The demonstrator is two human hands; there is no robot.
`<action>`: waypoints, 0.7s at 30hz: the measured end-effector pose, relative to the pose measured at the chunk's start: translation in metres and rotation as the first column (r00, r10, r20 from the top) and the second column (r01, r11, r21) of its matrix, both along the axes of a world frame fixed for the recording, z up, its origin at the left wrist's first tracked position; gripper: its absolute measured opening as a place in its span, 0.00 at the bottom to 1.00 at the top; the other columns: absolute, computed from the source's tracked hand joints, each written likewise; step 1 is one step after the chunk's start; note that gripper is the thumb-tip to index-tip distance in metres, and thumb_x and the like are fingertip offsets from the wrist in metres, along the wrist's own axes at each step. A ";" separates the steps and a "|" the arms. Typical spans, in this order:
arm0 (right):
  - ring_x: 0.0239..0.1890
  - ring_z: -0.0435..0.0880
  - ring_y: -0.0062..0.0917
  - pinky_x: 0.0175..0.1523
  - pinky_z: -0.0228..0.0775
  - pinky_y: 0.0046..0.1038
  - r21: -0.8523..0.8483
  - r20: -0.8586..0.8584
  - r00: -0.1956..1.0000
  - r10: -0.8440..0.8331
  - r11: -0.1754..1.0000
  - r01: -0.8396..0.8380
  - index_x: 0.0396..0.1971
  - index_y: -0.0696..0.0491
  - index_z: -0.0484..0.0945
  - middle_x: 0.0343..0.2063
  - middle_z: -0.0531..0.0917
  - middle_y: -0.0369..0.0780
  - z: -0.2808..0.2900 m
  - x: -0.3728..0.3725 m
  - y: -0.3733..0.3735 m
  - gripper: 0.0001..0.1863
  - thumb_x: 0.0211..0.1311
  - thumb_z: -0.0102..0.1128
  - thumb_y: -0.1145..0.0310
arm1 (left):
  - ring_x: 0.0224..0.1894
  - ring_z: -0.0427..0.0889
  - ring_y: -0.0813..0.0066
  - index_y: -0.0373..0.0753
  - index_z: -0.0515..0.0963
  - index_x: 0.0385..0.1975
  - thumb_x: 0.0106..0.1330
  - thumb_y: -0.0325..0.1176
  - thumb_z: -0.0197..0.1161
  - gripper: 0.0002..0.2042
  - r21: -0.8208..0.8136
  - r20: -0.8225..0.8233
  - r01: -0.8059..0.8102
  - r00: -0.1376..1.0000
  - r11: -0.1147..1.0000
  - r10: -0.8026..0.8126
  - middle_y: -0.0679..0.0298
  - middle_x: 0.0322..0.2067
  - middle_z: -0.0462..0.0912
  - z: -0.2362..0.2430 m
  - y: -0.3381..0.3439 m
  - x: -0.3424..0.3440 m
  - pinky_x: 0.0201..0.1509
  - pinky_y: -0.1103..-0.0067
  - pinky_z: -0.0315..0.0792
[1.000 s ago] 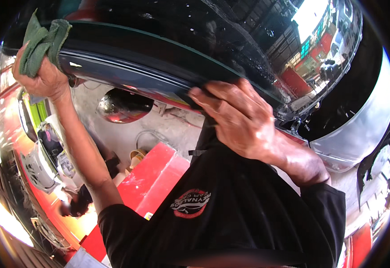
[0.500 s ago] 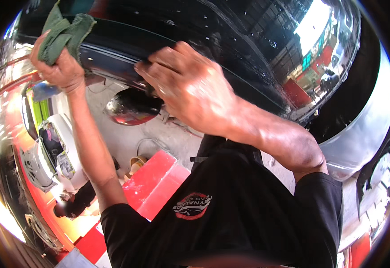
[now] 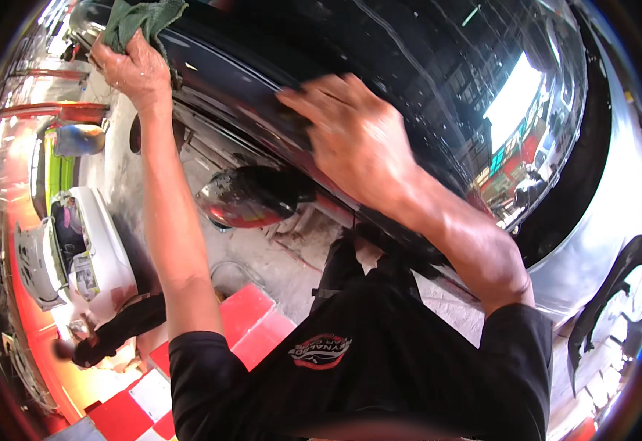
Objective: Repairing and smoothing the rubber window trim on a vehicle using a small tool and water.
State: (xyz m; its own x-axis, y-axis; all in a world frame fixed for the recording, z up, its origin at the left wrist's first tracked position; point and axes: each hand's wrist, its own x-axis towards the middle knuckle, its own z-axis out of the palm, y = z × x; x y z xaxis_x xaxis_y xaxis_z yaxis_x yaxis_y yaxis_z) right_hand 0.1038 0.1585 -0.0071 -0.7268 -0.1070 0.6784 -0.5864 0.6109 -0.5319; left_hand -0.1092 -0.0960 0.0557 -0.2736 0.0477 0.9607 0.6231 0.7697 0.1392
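At the far left, my left hand (image 3: pixel 135 72) is closed on a folded green cloth (image 3: pixel 143 22) and rests at the edge of a glossy black car panel (image 3: pixel 262 37). My right hand (image 3: pixel 361 136) is over the same panel, near its lower edge. Its fingers are curled and slightly blurred, and whatever lies under them is hidden. The panel's curved surface carries bright reflections and scattered wet-looking spots. Below its edge, between my arms, is a rounded glossy black part (image 3: pixel 251 195) that looks like a door mirror.
A white car bumper or body part (image 3: pixel 100 250) stands at the left, and a person in dark clothing (image 3: pixel 122 327) is low beside it. Red and white floor tiles (image 3: pixel 251 312) lie below my left arm. A pale grey curved panel (image 3: pixel 593 242) is at the right.
My right hand has moved right along the panel. The left hand with the cloth has shifted slightly right and up in view, while the whole view has also turned a little.
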 end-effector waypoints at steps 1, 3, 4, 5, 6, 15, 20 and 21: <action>0.42 0.83 0.40 0.47 0.82 0.38 -0.015 0.000 1.000 -0.006 1.000 0.006 0.49 0.58 0.85 0.43 0.86 0.46 -0.007 0.009 0.006 0.20 0.54 0.61 0.79 | 0.47 0.78 0.40 0.27 0.73 0.46 0.71 0.42 0.66 0.20 -0.068 -0.029 -0.020 0.999 0.997 0.018 0.43 0.41 0.78 0.007 -0.006 -0.011 0.56 0.58 0.71; 0.41 0.84 0.41 0.46 0.83 0.39 -0.073 0.032 0.999 -0.022 0.997 0.024 0.47 0.58 0.86 0.43 0.85 0.47 -0.009 0.012 0.001 0.18 0.55 0.59 0.80 | 0.48 0.78 0.39 0.28 0.73 0.46 0.71 0.43 0.65 0.20 -0.031 -0.060 -0.048 0.997 0.998 0.046 0.44 0.41 0.79 0.018 -0.013 -0.023 0.54 0.58 0.71; 0.41 0.84 0.41 0.46 0.83 0.39 -0.052 0.022 0.999 -0.040 0.998 0.041 0.47 0.58 0.86 0.43 0.85 0.47 -0.001 0.002 -0.003 0.18 0.55 0.59 0.80 | 0.48 0.78 0.39 0.29 0.73 0.46 0.71 0.43 0.64 0.20 0.001 -0.011 -0.012 1.000 1.000 0.012 0.44 0.41 0.79 0.019 -0.008 -0.030 0.54 0.58 0.71; 0.41 0.84 0.41 0.46 0.83 0.39 -0.017 0.013 0.998 -0.067 0.998 0.067 0.45 0.58 0.86 0.42 0.86 0.47 0.010 -0.012 -0.010 0.17 0.55 0.59 0.79 | 0.48 0.79 0.40 0.29 0.73 0.46 0.71 0.44 0.64 0.20 0.029 0.042 0.018 0.999 0.999 -0.019 0.44 0.42 0.80 0.020 -0.008 -0.035 0.54 0.58 0.71; 0.41 0.84 0.42 0.46 0.83 0.39 0.017 0.003 0.996 -0.094 0.995 0.094 0.44 0.58 0.86 0.41 0.86 0.47 0.020 -0.028 -0.018 0.16 0.56 0.59 0.79 | 0.49 0.79 0.43 0.28 0.75 0.44 0.68 0.41 0.68 0.19 0.017 -0.017 0.048 0.999 0.999 -0.048 0.44 0.42 0.81 0.023 -0.005 -0.045 0.55 0.60 0.71; 0.43 0.88 0.39 0.47 0.84 0.33 -0.009 0.050 0.989 -0.139 0.990 0.140 0.45 0.52 0.88 0.41 0.87 0.44 0.013 -0.017 -0.022 0.23 0.47 0.60 0.84 | 0.46 0.84 0.44 0.30 0.77 0.48 0.68 0.42 0.69 0.20 -0.028 -0.057 -0.014 0.998 1.000 0.012 0.46 0.42 0.84 0.029 -0.052 -0.100 0.52 0.62 0.75; 0.42 0.87 0.41 0.48 0.82 0.38 0.020 -0.115 0.983 -0.140 0.989 0.144 0.42 0.54 0.88 0.39 0.88 0.44 0.054 -0.094 -0.052 0.18 0.51 0.59 0.83 | 0.47 0.83 0.45 0.31 0.77 0.48 0.68 0.41 0.69 0.19 -0.025 -0.082 0.030 0.996 0.999 -0.032 0.47 0.42 0.84 0.028 -0.032 -0.100 0.53 0.63 0.75; 0.40 0.87 0.42 0.49 0.81 0.40 -0.018 -0.142 0.980 -0.142 0.990 0.141 0.38 0.56 0.88 0.38 0.88 0.45 0.053 -0.100 -0.053 0.14 0.53 0.58 0.81 | 0.47 0.83 0.45 0.31 0.77 0.48 0.68 0.41 0.69 0.19 -0.054 -0.107 0.038 0.993 0.998 -0.043 0.47 0.42 0.84 0.027 -0.029 -0.102 0.53 0.63 0.75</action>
